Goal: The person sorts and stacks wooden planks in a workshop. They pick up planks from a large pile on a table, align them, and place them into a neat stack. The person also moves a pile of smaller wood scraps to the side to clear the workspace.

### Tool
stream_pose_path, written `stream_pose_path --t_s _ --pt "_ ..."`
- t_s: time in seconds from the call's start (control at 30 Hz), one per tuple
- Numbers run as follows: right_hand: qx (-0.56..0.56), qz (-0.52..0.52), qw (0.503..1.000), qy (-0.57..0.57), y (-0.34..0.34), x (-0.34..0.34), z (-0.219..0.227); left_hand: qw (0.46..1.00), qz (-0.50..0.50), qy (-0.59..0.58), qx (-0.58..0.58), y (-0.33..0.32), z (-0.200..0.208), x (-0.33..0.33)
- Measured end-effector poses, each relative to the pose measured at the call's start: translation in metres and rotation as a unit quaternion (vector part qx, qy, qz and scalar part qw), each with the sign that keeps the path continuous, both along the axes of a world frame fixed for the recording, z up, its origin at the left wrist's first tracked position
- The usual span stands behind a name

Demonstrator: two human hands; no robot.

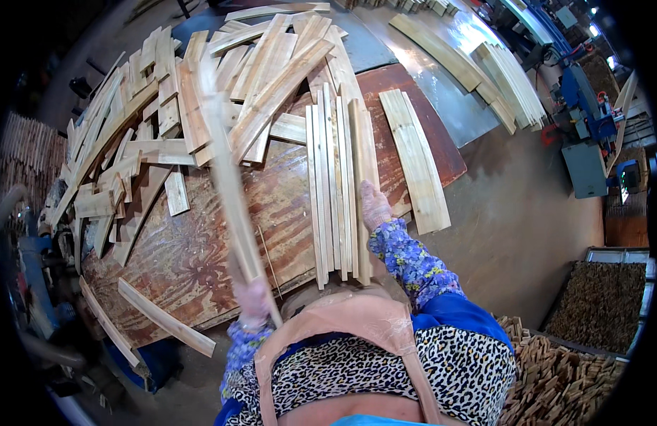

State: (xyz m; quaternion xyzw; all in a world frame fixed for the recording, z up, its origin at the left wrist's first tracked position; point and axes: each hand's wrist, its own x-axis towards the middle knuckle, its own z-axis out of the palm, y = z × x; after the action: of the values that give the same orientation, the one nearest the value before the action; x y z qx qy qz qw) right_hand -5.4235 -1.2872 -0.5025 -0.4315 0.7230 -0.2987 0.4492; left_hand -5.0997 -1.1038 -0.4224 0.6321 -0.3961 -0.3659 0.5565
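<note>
At 9 o'clock in the head view, a loose heap of short wooden offcuts (pixel 122 156) is seen spread over the left part of the bench (pixel 193 255), whose worn brown top carries all the timber. Near 7 o'clock, two single slats (pixel 165 319) lie at an angle across the bench's lower left edge. The left hand (pixel 252 302), gloved, is closed around the lower end of a long wooden strip (pixel 225 170); the strip is blurred and is raised from about 6 o'clock toward 11 o'clock, above the heap. At 12 o'clock, a pile of longer planks (pixel 272 78) is stacked crosswise at the far side of the bench. Just right of centre, a bundle of slats (pixel 335 184) is set on edge, side by side, running from 12 to 6 o'clock. The right hand (pixel 375 206), also gloved, is laid flat against the right flank of this bundle, with the fingers extended and nothing enclosed in them. Just beside the hand, toward 2 o'clock, a pair of flat boards (pixel 417 167) rests on the bench. At 1 o'clock, further stacks of boards (pixel 509 82) lie on the floor, and a blue machine (pixel 584 121) stands at 3 o'clock. A crate of small blocks (pixel 556 376) is seen at 5 o'clock.
</note>
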Motion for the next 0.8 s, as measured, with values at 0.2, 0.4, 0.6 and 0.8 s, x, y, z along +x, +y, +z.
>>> stream_pose_path --t_s 0.2,0.4,0.6,0.8 --pt "-0.131 -0.021 0.953 0.273 0.029 -0.003 -0.014 0.97 -0.212 0.1 0.061 -0.019 -0.066 -0.054" --pt "-0.043 -0.074 0.971 0.223 0.032 -0.002 -0.024 0.919 -0.346 -0.076 0.173 0.018 -0.068 -0.037" --pt "0.054 -0.067 0.984 -0.159 0.006 -0.019 0.004 0.823 -0.427 -0.281 0.249 -0.046 -0.05 -0.022" --pt "0.008 -0.03 0.985 -0.168 -0.021 -0.006 -0.012 0.904 -0.311 -0.052 0.289 -0.204 -0.074 -0.064"
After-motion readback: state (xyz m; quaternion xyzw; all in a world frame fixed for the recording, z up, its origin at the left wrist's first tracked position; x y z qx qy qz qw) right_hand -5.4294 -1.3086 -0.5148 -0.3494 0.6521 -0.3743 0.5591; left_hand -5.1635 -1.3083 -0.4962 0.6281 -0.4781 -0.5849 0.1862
